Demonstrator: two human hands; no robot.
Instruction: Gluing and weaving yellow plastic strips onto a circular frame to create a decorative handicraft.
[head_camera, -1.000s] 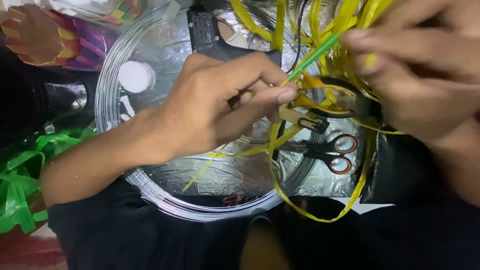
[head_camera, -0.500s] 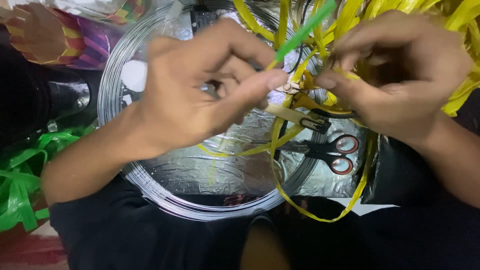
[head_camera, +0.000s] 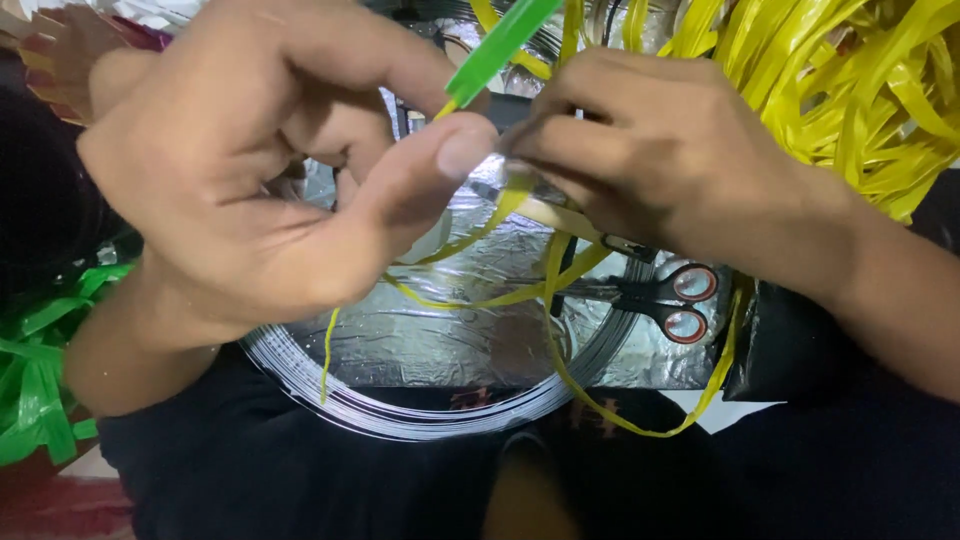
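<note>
Far left: green strips (head_camera: 35, 380) lie loose, untouched. My left hand (head_camera: 250, 190) is curled, thumb pressed toward the forefinger, pinching the lower end of a green stick (head_camera: 497, 45) that slants up and right. Centre, near: a wire coil (head_camera: 400, 410) rings a sheet of foil (head_camera: 440, 330). My right hand (head_camera: 670, 160) is closed narrow, fingertips meeting the left thumb over a yellow strip (head_camera: 560, 300); whether it grips the strip or only a wire I cannot tell. Scissors (head_camera: 670, 300) lie beside it. Far right: a yellow bundle (head_camera: 850, 90). For a clean wrap, I judge the strip needs steady tension and both pinches kept close together.
</note>
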